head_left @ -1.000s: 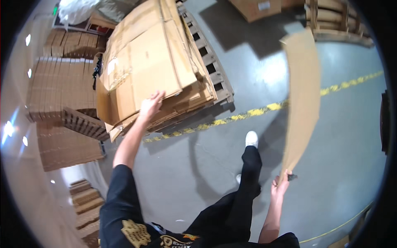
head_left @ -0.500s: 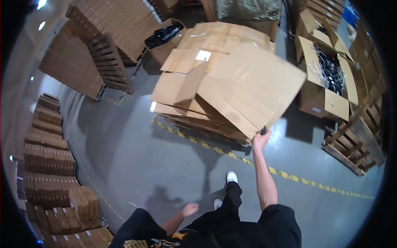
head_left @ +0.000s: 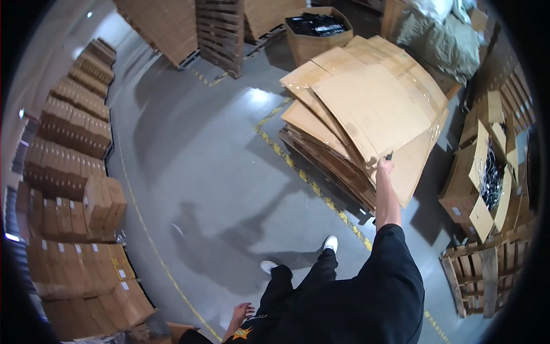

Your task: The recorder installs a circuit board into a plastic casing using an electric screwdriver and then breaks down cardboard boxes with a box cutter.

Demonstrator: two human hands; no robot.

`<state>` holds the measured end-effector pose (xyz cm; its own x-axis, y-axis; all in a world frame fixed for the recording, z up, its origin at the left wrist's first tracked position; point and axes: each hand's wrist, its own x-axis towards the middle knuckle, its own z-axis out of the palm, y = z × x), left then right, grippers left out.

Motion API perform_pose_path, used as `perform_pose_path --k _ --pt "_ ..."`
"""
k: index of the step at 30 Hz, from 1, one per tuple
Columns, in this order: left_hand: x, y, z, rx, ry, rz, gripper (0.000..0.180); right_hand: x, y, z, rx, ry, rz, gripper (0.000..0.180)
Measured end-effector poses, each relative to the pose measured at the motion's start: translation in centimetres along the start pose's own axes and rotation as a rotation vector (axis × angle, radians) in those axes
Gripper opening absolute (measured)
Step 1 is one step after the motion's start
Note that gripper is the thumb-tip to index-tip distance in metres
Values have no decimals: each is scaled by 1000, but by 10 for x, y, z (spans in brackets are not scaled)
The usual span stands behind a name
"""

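A tall pile of flattened cardboard boxes (head_left: 326, 159) lies ahead and to the right. On its top rests a large cardboard sheet (head_left: 372, 106), set askew over the layers beneath. With my arm stretched out, my right hand (head_left: 385, 166) is at the near corner of this sheet, closed around a small black object (head_left: 389, 156) that sticks out past the fingers; its kind is too small to tell. Whether the fingers also pinch the cardboard is unclear. My left hand (head_left: 242, 312) hangs low near my body, its fingers loosely apart, touching nothing.
Yellow-black floor tape (head_left: 303, 179) runs along the pile. To the right stand an open box of cables (head_left: 491, 178) and a wooden pallet (head_left: 487, 272). Beyond the pile are a carton of black items (head_left: 318, 41) and a bulging sack (head_left: 438, 49). Stacked cartons (head_left: 74, 206) line the left.
The view has swung, so the pile sits further right. The top sheet lies flatter, and the raised flap no longer shows. My right hand remains at the near corner; my left hand hangs lower.
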<state>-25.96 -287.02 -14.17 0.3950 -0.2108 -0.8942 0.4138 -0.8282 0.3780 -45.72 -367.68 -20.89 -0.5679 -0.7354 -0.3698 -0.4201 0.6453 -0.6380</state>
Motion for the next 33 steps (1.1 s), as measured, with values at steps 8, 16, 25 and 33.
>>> perform_pose_path --k 8,16,25,33 --pt "48 -206 -87 461 -58 297 30 -272 146 52 -125 -203 -626 40" --pt "65 -199 -160 -820 297 14 30 -593 322 107 -1041 -837 -988 31" --pt "73 -245 -184 -970 646 152 31 -869 268 277 -1083 -1527 -1068 18" --pt "-14 -355 -154 -1926 946 -509 29 -1125 489 313 -1630 -1742 -1298 12"
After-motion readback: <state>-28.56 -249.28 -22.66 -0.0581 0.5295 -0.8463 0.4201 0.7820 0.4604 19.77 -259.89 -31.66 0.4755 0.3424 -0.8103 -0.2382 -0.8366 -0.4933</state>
